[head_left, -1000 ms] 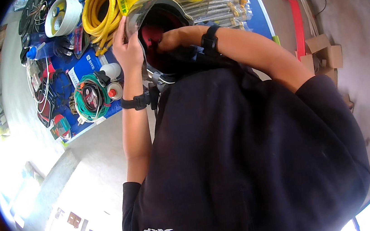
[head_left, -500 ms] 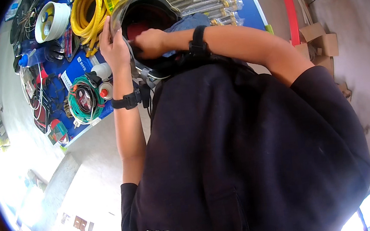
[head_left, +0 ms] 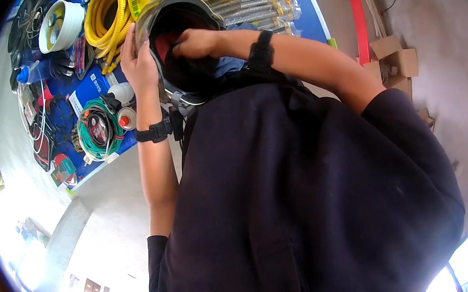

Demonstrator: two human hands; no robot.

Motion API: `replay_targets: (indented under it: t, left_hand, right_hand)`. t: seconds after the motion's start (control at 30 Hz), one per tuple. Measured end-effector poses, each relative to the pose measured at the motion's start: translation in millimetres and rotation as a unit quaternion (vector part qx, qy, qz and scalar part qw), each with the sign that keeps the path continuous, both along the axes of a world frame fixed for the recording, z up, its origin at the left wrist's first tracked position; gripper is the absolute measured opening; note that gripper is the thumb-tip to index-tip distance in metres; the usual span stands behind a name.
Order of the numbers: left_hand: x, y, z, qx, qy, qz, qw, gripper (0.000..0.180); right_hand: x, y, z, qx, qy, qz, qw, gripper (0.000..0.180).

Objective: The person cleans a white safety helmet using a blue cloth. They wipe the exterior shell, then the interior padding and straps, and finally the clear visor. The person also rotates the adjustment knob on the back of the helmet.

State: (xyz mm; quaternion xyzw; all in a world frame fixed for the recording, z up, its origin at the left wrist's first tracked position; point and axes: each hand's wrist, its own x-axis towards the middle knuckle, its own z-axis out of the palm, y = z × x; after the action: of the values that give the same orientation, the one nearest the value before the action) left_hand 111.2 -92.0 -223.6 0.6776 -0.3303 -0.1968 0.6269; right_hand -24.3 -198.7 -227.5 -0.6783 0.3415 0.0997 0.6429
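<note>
A dark helmet (head_left: 198, 6) with a clear visor (head_left: 145, 26) is tipped toward me at the table's near edge, its hollow facing up and a red patch showing inside. My left hand (head_left: 140, 64) grips the helmet's left edge by the visor, fingers extended up along it and thumb toward me. Reaching into the hollow from the right, my right hand (head_left: 196, 43) has its fingers curled together at the dark lining (head_left: 190, 69). What those fingertips pinch is hidden. Blue cloth (head_left: 229, 66) lies beneath my right wrist.
On the blue table (head_left: 311, 16) lie a coiled yellow hose (head_left: 94, 20), bagged metal braided hoses (head_left: 256, 8), a white round container (head_left: 71, 21), a green cable coil (head_left: 90, 140) and a white bottle (head_left: 126, 118). Cardboard boxes (head_left: 406, 63) and a red strip (head_left: 359, 28) are on the right.
My right hand has shifted slightly up within the helmet, and its curled fingers show more clearly. My left hand keeps its grip. The whole view has shifted a little.
</note>
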Motion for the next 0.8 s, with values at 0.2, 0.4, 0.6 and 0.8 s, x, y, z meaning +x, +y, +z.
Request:
replay_targets:
  t: [0.2,0.4,0.6,0.8]
  left_hand:
    - [-2,-1,2,0.012,0.022,-0.021,0.999,0.042]
    - [-11,-4,6,0.020,0.023,-0.036,0.999,0.045]
    - [-26,-14,31,0.106,-0.061,-0.016,0.992,0.051]
    - [-24,-13,25,0.084,-0.058,-0.018,0.995,0.048]
  right_hand:
    - [12,-17,6,0.204,0.007,-0.385,0.900,0.021]
    - [41,-22,-30,0.234,-0.060,-0.451,0.859,0.024]
    - [38,-7,-9,-0.028,-0.214,-0.189,0.958,0.027]
    - [24,-14,-31,0.001,-0.256,-0.083,0.963,0.031]
